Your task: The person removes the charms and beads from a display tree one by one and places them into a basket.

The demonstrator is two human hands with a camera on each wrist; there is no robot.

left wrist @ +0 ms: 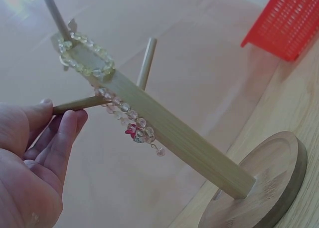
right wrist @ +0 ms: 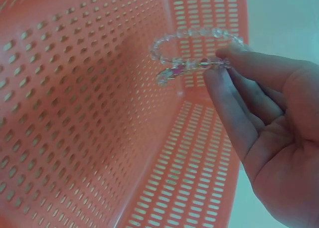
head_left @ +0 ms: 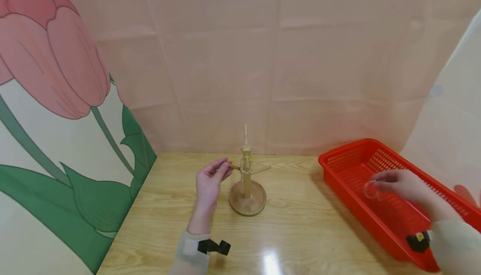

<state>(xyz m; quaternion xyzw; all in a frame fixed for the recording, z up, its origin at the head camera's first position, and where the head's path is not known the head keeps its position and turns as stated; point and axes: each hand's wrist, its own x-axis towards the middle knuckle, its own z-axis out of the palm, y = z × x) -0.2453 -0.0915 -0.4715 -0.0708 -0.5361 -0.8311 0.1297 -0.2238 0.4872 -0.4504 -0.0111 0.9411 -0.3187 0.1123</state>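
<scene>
A wooden stand (head_left: 246, 185) with a round base and thin pegs stands on the table; a yellow-green bead bracelet (left wrist: 82, 56) and a clear bead bracelet (left wrist: 129, 118) hang on it. My left hand (head_left: 210, 179) holds the tip of the stand's left peg (left wrist: 77, 104) between thumb and fingers. My right hand (head_left: 398, 183) is inside the red basket (head_left: 349, 158) and pinches a clear bead bracelet (right wrist: 192, 51) with a small pink charm, lifted off the basket floor.
The basket (right wrist: 75, 113) sits at the table's right side, its near end past the table edge. A pink paper backdrop rises behind the table, and a tulip-print panel (head_left: 56, 99) closes off the left.
</scene>
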